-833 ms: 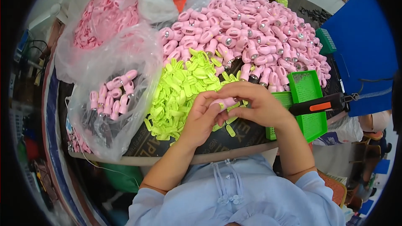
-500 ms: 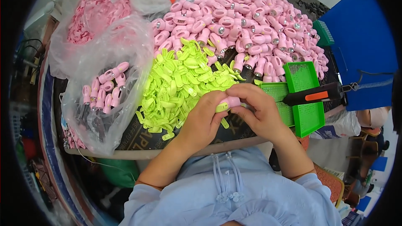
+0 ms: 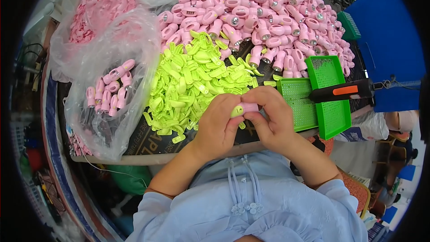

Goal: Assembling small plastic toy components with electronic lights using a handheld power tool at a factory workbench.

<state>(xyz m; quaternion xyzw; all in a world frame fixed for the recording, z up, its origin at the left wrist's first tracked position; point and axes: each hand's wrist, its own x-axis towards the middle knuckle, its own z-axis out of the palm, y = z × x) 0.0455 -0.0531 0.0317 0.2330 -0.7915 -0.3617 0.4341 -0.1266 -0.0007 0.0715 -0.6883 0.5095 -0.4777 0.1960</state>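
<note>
Between both hands, just above the table's front edge, is a small pink flashlight [image 3: 249, 107] with a lime-green piece on its left end. My left hand [image 3: 219, 118] is closed round that green end, thumb and fingers pressed on it. Gripping the pink right end is my right hand [image 3: 274, 115], its thumb below and fingers on top. My fingers cover much of the flashlight. Right behind my hands spreads a heap of lime-green plastic pieces [image 3: 188, 78]. Beyond it lies a large pile of pink flashlights [image 3: 277, 18], many with silvery lens ends.
At left, a clear plastic bag [image 3: 118, 136] has several pink flashlights [image 3: 109, 89] lying on it; behind is a bag of pink parts [image 3: 101, 4]. Right of my hands are green trays [image 3: 333, 123], an electric screwdriver [image 3: 340, 92] hanging over them on a coiled cord, and a blue panel [image 3: 385, 40].
Both hands still grip the flashlight, which has turned slightly between the fingers. The whole view has shifted a little, with the table scene sitting slightly higher.
</note>
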